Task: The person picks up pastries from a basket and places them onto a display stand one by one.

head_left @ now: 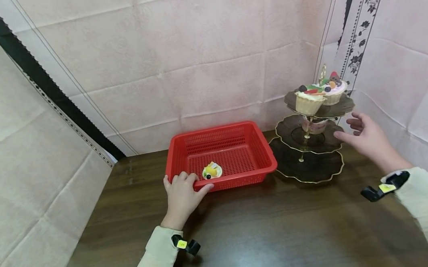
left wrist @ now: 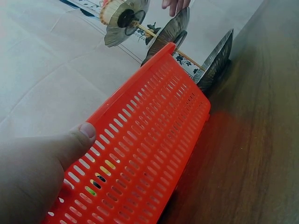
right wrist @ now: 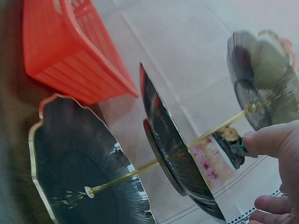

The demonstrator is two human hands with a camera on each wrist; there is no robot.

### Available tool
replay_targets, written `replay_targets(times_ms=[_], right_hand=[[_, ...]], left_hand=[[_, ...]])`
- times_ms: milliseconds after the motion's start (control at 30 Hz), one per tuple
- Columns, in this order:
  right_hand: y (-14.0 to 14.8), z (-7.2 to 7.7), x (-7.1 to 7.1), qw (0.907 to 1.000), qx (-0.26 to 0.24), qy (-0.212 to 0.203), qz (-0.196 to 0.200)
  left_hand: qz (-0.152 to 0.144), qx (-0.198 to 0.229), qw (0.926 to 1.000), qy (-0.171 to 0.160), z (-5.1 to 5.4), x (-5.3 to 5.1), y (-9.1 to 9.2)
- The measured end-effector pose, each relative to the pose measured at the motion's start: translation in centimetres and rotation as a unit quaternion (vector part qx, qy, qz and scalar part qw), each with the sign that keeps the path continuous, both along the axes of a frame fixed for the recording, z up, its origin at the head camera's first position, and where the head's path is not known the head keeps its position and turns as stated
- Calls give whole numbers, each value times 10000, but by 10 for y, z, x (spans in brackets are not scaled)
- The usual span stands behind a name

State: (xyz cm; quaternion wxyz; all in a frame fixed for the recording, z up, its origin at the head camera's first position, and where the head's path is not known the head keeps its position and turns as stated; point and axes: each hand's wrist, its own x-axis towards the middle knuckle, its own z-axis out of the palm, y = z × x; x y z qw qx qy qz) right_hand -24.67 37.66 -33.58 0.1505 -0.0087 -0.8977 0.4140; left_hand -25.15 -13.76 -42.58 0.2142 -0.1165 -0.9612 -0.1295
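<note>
My left hand (head_left: 182,195) holds the front left rim of a red plastic basket (head_left: 263,168), with the thumb lying along its outer wall. Inside the basket sits a small cream-topped cake (head_left: 212,170) with yellow fruit. At the right, a three-tier dark cake stand (head_left: 306,169) with gold edges carries two fruit-topped cupcakes (head_left: 308,104) on its top plate. A pink-and-white layered cake (right wrist: 212,161) with a dark topping sits on the middle plate. My right hand (head_left: 368,135) is beside that plate, its thumb close to the cake and its fingers spread around nothing.
All stands on a brown wooden table (head_left: 248,228). Pale cloth (head_left: 210,69) hangs behind and at both sides, close to the basket and the stand. The top plate overhangs the middle one, and a gold post (right wrist: 238,120) runs up between the plates.
</note>
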Motion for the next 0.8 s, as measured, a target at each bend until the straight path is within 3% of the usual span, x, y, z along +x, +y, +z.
replay_targets(times_ms=[233, 433, 633, 800], right_hand=[[-13, -9, 27, 9974, -142, 704, -51], [-51, -12, 39, 9885, -395, 1459, -4], [-95, -15, 38, 9812, -286, 1840, 510], [-128, -17, 28, 9792, -345, 1748, 972]], left_hand=[[-35, 41, 10000, 36, -1, 0, 0], [-27, 53, 10000, 7, 0, 0, 0], [-19, 38, 10000, -8, 0, 0, 0], [-7, 18, 10000, -39, 1, 0, 0]])
